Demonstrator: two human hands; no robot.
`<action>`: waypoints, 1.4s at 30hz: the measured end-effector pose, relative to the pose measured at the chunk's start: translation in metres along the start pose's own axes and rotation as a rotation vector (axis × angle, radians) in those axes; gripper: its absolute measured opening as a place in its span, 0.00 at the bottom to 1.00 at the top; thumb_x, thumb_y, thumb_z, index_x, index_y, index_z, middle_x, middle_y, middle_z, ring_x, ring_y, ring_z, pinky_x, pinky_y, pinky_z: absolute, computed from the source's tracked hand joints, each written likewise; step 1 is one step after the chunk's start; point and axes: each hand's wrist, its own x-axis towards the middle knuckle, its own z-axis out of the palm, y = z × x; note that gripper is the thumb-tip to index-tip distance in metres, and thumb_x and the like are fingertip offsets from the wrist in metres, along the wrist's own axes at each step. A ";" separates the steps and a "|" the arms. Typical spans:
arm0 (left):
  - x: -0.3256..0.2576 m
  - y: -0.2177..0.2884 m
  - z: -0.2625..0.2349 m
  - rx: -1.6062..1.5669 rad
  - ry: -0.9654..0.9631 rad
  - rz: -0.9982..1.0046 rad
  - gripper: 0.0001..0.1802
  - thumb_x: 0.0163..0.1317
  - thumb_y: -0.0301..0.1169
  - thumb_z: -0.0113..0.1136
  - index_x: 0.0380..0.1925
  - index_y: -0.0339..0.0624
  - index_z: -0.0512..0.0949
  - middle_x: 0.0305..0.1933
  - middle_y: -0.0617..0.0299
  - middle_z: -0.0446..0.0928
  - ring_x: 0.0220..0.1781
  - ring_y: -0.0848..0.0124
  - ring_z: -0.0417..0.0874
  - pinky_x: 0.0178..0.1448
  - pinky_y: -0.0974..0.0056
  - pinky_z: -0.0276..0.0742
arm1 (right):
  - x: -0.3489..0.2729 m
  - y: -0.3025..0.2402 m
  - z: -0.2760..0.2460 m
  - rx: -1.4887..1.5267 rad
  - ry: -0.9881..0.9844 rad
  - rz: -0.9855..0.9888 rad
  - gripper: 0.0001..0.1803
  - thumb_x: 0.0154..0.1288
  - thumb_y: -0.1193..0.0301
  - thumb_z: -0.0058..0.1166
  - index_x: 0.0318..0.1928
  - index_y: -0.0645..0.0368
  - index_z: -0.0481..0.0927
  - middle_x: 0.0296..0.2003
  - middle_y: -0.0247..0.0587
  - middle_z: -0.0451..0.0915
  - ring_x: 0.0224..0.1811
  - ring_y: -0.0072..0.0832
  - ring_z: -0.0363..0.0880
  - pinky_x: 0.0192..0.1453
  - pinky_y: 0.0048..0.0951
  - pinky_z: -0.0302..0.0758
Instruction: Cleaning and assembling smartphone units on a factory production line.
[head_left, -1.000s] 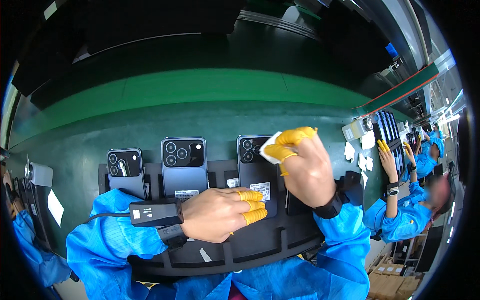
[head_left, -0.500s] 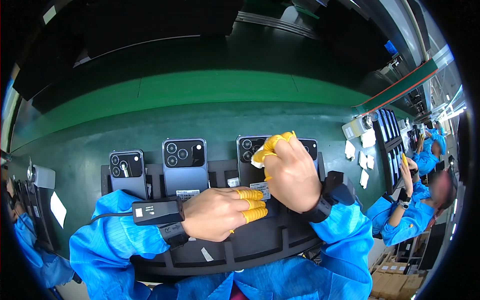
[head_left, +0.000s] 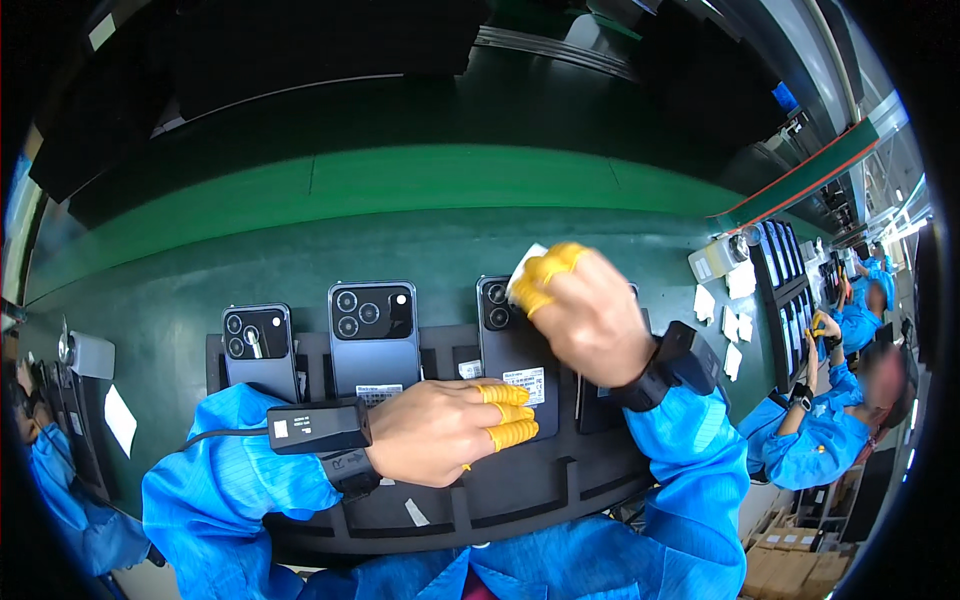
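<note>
My right hand [head_left: 590, 315], with yellow finger cots, is closed on a folded white wipe [head_left: 524, 270]. It is over the upper end of a dark phone [head_left: 505, 355] lying back up, and covers part of its camera block. Whether the wipe touches the phone I cannot tell. My left hand [head_left: 440, 425], also in yellow finger cots, lies with fingers stretched out over that phone's lower part, beside its white label [head_left: 535, 385]. Farther left lie a blue-grey phone [head_left: 375, 358] and another phone [head_left: 262, 372]. A fourth phone [head_left: 597, 412] is mostly hidden under my right hand.
The phones rest in a black slotted tray [head_left: 510, 490] on a green bench [head_left: 420, 245]. On the right are white wipes [head_left: 733, 360], a clear container [head_left: 712, 260] and trays of phones [head_left: 785, 270] near co-workers. A white container [head_left: 90, 355] and white sheet [head_left: 120, 420] lie left.
My right hand has shifted slightly right with the wipe, uncovering more of the phone's back and label. My left hand has stayed almost in place.
</note>
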 end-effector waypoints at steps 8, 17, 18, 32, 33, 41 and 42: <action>0.001 0.000 0.000 0.022 -0.011 0.011 0.32 0.48 0.26 0.58 0.59 0.46 0.75 0.61 0.56 0.75 0.64 0.58 0.75 0.65 0.59 0.76 | -0.005 0.011 -0.014 -0.007 0.063 0.224 0.09 0.42 0.80 0.57 0.29 0.62 0.83 0.38 0.43 0.80 0.40 0.40 0.77 0.46 0.36 0.77; 0.000 0.001 -0.001 0.034 -0.011 0.003 0.32 0.48 0.26 0.58 0.59 0.46 0.75 0.60 0.55 0.75 0.64 0.58 0.75 0.65 0.59 0.76 | -0.016 -0.003 -0.015 0.053 -0.073 0.099 0.12 0.40 0.78 0.57 0.32 0.64 0.83 0.33 0.41 0.76 0.38 0.39 0.76 0.44 0.37 0.77; 0.000 0.001 -0.001 0.033 -0.007 0.001 0.32 0.48 0.26 0.58 0.59 0.46 0.75 0.60 0.55 0.75 0.64 0.58 0.75 0.65 0.59 0.76 | -0.019 -0.001 -0.020 0.025 -0.112 0.090 0.08 0.41 0.75 0.58 0.27 0.63 0.81 0.30 0.40 0.73 0.37 0.37 0.74 0.44 0.36 0.76; 0.002 -0.001 0.001 0.054 0.075 0.049 0.29 0.47 0.27 0.60 0.55 0.42 0.78 0.44 0.60 0.79 0.51 0.60 0.81 0.58 0.61 0.79 | -0.019 -0.016 -0.003 0.107 0.027 0.050 0.14 0.38 0.75 0.58 0.32 0.63 0.83 0.32 0.40 0.77 0.36 0.36 0.76 0.42 0.34 0.77; 0.001 0.000 0.002 0.050 0.077 0.047 0.29 0.47 0.27 0.60 0.55 0.42 0.78 0.44 0.60 0.79 0.51 0.60 0.81 0.58 0.61 0.79 | -0.022 -0.012 -0.005 0.059 0.021 0.057 0.15 0.38 0.75 0.58 0.33 0.63 0.83 0.33 0.40 0.77 0.36 0.36 0.76 0.41 0.34 0.77; 0.003 0.001 -0.002 0.042 -0.009 0.006 0.33 0.47 0.26 0.58 0.59 0.47 0.75 0.60 0.58 0.76 0.64 0.59 0.76 0.65 0.59 0.75 | -0.018 0.002 -0.025 -0.003 0.058 0.218 0.11 0.37 0.80 0.59 0.29 0.63 0.83 0.33 0.43 0.79 0.38 0.41 0.77 0.44 0.37 0.78; 0.002 0.000 -0.002 0.043 -0.013 0.006 0.33 0.47 0.26 0.58 0.59 0.47 0.75 0.60 0.58 0.76 0.64 0.59 0.76 0.65 0.59 0.75 | -0.017 -0.002 -0.024 0.066 0.022 0.181 0.12 0.38 0.80 0.59 0.30 0.64 0.84 0.34 0.42 0.80 0.39 0.40 0.78 0.45 0.37 0.78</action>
